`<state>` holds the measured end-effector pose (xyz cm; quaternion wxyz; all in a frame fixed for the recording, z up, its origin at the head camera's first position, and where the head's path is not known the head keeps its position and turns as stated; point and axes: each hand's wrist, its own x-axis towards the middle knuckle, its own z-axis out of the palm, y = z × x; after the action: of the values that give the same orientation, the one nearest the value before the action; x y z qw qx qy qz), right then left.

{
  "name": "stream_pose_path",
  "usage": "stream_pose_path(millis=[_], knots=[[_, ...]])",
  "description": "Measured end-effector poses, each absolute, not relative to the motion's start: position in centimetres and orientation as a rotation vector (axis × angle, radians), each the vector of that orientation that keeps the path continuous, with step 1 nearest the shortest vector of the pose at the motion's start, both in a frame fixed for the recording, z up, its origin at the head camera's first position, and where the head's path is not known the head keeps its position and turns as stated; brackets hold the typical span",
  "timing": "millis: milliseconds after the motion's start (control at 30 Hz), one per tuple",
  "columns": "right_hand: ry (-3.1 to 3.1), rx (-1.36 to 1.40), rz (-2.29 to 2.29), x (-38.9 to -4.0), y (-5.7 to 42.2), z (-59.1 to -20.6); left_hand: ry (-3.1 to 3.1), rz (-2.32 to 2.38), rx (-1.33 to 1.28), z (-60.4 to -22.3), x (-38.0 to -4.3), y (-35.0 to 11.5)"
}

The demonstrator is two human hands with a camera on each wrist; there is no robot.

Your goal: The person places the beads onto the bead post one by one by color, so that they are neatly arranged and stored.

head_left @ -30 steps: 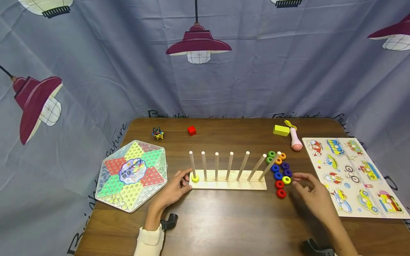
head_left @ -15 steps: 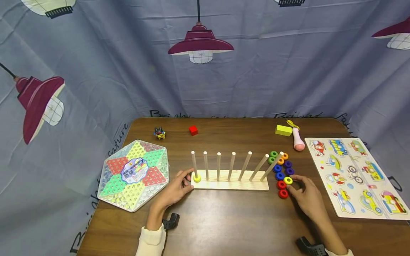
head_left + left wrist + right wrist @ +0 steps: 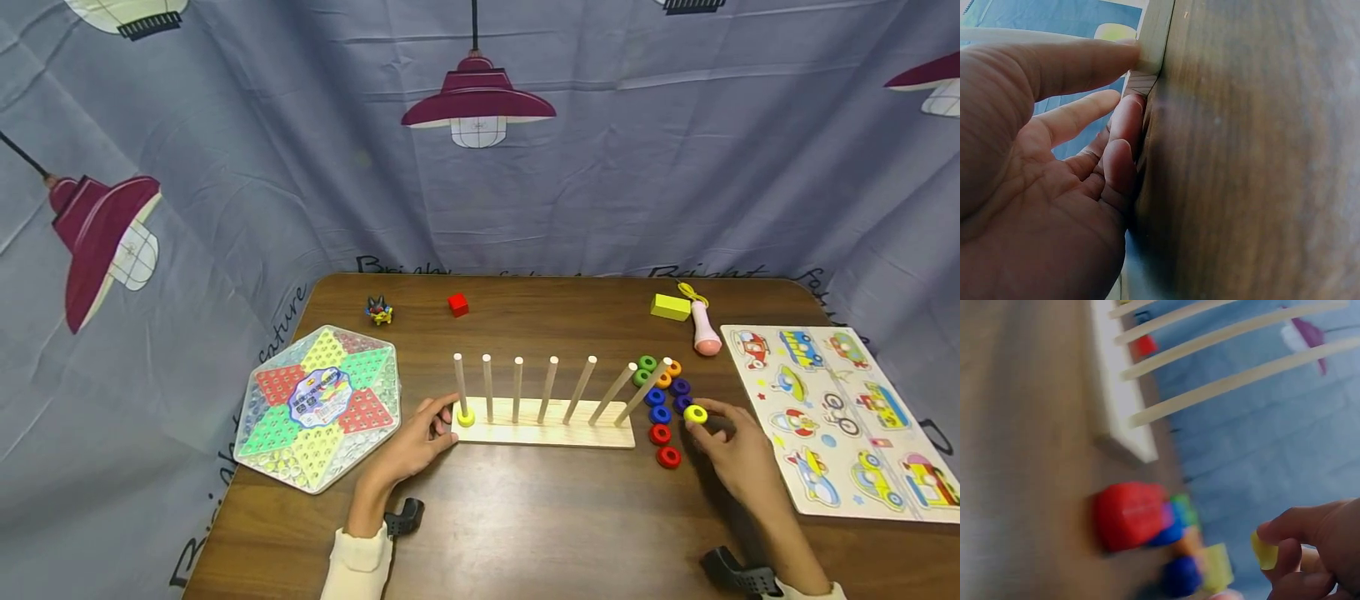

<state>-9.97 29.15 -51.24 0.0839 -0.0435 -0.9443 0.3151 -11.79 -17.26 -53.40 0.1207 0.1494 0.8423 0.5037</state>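
A wooden peg rack (image 3: 543, 433) with several upright dowels stands mid-table, a yellow ring (image 3: 466, 417) around its leftmost peg. At the rack's left end my left hand (image 3: 414, 440) grips the base; in the left wrist view the thumb (image 3: 1085, 65) lies along one side and fingertips touch the end. To the right of the rack, my right hand (image 3: 738, 450) pinches another yellow ring (image 3: 695, 414) between thumb and fingers, also visible as a yellow piece (image 3: 1264, 551) in the right wrist view. Beside it lie red rings (image 3: 668, 457), blue rings (image 3: 660, 416) and purple rings (image 3: 680, 387).
Green rings (image 3: 647, 363) and orange rings (image 3: 674, 368) lie behind the rightmost peg. A hexagonal game board (image 3: 318, 408) is at left, a picture puzzle board (image 3: 840, 417) at right. Toward the back are a red cube (image 3: 458, 305), yellow block (image 3: 671, 307) and pink-handled toy (image 3: 705, 329).
My right hand has reached the yellow ring among the loose rings, pinched it and lifted it away from the red ones. My left hand stays at the rack's end.
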Motion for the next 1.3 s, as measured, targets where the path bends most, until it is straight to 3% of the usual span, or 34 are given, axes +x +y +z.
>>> stream_pose_path(millis=[333,667,1000,1300], knots=[[-2.548,-0.110,1.020,-12.1,27.6,-41.9,2.494,1.483,0.501,-53.6,-11.8,-17.2],[-2.432,0.154,1.205,-14.1,21.8,-33.8,2.511,1.456,0.494,-53.5,-11.8,-17.3],[-2.510,0.519,1.297,-14.1,13.0,-30.4,2.534,1.425,0.500,-54.0,-11.3,-16.9],[-2.640,0.781,1.341,-14.2,6.7,-31.9,2.562,1.458,0.532,-53.8,-11.1,-16.9]])
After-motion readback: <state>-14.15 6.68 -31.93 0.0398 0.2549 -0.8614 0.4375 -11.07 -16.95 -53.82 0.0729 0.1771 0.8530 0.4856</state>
